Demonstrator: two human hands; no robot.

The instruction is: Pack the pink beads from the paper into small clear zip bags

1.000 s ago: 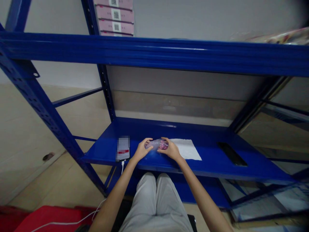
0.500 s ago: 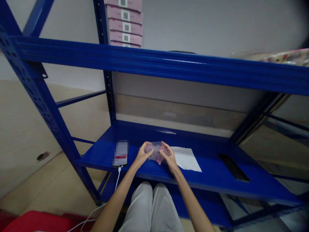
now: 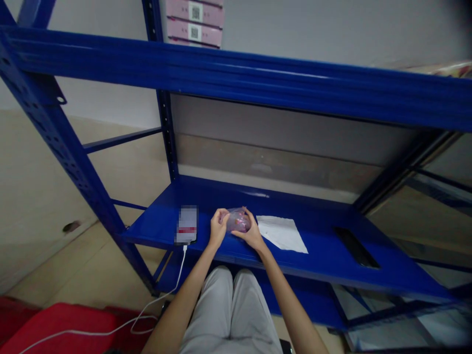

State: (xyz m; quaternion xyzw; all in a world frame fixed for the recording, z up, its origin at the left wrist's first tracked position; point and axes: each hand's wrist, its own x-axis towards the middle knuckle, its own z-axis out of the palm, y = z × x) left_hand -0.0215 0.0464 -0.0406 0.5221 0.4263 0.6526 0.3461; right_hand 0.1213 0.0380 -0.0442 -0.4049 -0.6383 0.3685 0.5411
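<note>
Above the front part of the blue shelf [image 3: 317, 223], between a phone and a sheet of white paper, a clear plastic bag [image 3: 238, 222] with pink and red contents is held in both bare hands. What the contents are cannot be made out at this size. The left hand [image 3: 218, 230] is partly closed, its fingers curled around the left end of the bag and its thumb laid against the plastic. The right hand [image 3: 253, 235] is opened wider, in a curve, with fingers at the far side of the bag's right end and thumb at the near side. Whether the underside of the bag touches the shelf cannot be told from this angle.

Left of the hands lies the phone [image 3: 187, 223] (its screen is pixelated and unreadable), with a white cable [image 3: 182, 275] leading from its near end down past the shelf edge. Just beside the right hand lies the white paper [image 3: 282, 234], flat and set at a slant. Well apart to the right, a dark, flat, oblong object [image 3: 357, 247] lies aslant on the same shelf. Above, behind the blue crossbeam [image 3: 236, 73], pink boxes [image 3: 194, 23] bearing square printed codes are stacked at left.
</note>
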